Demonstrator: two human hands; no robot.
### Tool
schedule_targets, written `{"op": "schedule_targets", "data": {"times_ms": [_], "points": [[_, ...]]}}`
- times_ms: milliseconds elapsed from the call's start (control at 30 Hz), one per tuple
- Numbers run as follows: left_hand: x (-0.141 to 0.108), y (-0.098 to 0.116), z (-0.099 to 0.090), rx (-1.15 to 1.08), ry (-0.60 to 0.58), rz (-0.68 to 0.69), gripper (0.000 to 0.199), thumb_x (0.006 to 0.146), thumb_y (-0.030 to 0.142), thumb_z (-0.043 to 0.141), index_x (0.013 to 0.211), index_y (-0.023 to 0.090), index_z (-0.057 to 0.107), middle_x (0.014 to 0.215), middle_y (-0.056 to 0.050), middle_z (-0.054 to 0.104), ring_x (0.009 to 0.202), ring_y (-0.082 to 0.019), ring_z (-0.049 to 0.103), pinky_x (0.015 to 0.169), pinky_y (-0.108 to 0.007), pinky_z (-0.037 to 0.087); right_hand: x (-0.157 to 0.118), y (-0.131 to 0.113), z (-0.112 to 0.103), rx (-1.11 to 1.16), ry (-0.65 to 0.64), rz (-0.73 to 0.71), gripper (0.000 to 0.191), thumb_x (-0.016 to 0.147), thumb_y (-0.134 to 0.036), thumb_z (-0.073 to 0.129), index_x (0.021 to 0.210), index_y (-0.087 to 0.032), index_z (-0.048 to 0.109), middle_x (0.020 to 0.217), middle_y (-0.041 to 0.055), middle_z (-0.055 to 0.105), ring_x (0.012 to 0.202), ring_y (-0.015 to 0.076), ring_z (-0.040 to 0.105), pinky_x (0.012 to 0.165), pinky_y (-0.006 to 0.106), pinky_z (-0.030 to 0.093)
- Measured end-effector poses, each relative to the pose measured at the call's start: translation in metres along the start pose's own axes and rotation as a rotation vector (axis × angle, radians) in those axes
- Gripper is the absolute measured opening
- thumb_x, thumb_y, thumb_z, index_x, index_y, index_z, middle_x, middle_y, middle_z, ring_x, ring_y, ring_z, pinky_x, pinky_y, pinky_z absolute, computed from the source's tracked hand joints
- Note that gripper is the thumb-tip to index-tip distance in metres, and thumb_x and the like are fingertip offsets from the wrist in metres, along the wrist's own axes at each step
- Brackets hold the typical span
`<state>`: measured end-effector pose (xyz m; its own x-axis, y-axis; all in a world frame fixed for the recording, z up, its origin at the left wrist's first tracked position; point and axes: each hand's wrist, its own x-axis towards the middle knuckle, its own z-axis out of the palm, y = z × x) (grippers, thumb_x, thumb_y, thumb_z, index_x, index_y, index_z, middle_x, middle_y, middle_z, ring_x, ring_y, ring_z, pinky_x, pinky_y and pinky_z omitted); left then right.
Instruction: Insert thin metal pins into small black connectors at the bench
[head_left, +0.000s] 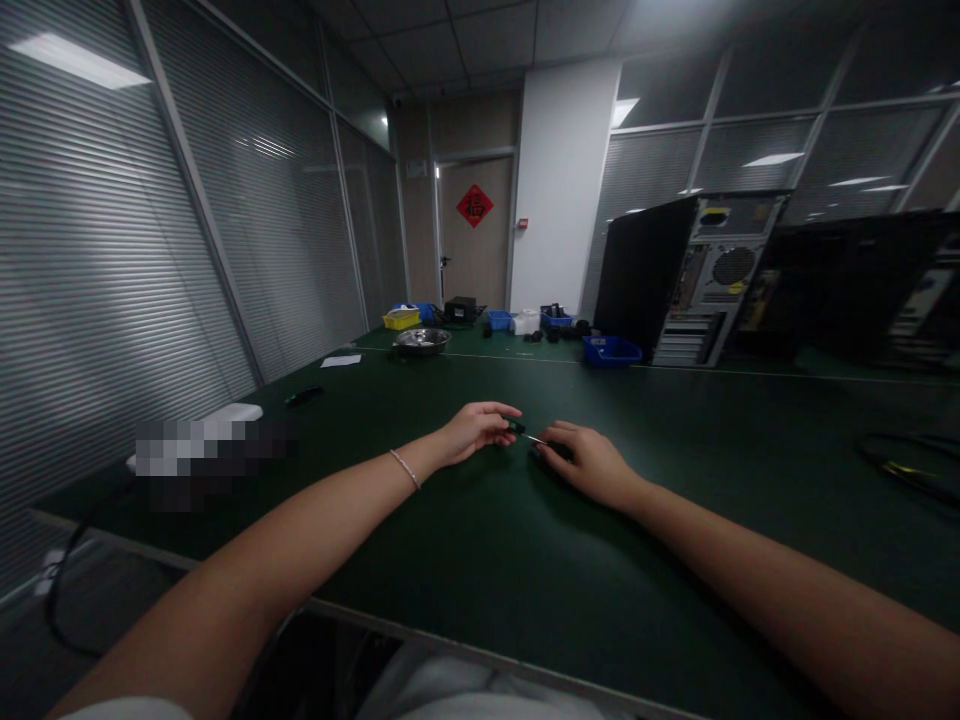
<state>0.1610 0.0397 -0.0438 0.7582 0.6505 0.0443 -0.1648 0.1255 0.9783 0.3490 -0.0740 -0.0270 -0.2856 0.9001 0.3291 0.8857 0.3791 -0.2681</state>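
My left hand (476, 432) is over the middle of the green table (450, 560), closed round the dark green and black handle of a small screwdriver (515, 427). Its index finger stretches out above the handle. The thin metal shaft points right, reaching the fingertips of my right hand (581, 458). That hand rests low on the tabletop with curled fingers and thumb close together. Something small and dark shows by its thumb, too shadowed to make out.
A metal bowl (422, 342), a yellow tray (401, 319) and a blue tray (611, 351) stand toward the back. A black computer case (675, 280) rises at right. Cables (911, 470) lie far right; a dark green object (304, 396) and a white paper (341, 361) lie left.
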Motion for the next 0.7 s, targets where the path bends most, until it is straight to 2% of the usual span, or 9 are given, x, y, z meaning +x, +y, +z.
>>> {"op": "schedule_targets", "data": {"times_ms": [700], "points": [[-0.0035, 0.0019, 0.0053, 0.088, -0.032, 0.018, 0.031, 0.07, 0.01, 0.064, 0.101, 0.01, 0.059, 0.078, -0.008, 0.063, 0.066, -0.01, 0.06, 0.069, -0.026, 0.048, 0.0, 0.0025, 0.0011, -0.003, 0.0, 0.005, 0.024, 0.086, -0.034, 0.042, 0.094, -0.021, 0.061, 0.087, 0.0035, 0.058, 0.072, 0.0139, 0.054, 0.062, 0.023, 0.039]]}}
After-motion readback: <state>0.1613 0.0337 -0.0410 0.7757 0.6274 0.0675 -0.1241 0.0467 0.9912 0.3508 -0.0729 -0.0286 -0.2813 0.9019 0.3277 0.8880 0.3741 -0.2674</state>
